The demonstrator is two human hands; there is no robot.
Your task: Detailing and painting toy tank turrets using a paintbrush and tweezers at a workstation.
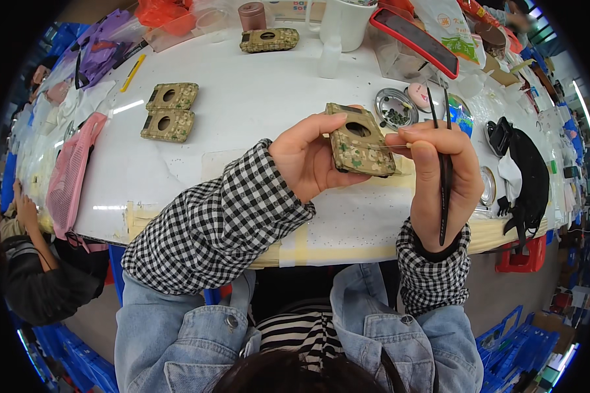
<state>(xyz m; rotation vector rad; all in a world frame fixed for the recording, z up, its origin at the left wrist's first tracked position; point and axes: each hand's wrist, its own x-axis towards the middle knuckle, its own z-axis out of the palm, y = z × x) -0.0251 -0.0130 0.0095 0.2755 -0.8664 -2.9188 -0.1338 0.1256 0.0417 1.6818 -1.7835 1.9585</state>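
My left hand (306,156) is closed round a camouflage-patterned toy tank hull (354,152), which has a round hole in its top. It is held tilted above the near part of the table. Black tweezers (445,196) lie along the palm of my right hand (462,160), their points upward. Between that hand's thumb and forefinger is a thin, pale stick (401,145), its tip at the hull's side. Two similar hulls (168,126) rest side by side to the left, and another hull (269,40) lies at the far side.
A metal dish (396,98) with small dark parts stands right of the hull. Behind it, a red-cased phone (416,40) leans on a clear box, near a white mug (349,25). A pink mesh bag (78,173) lies left, a black bag (530,177) right. Someone sits at far left.
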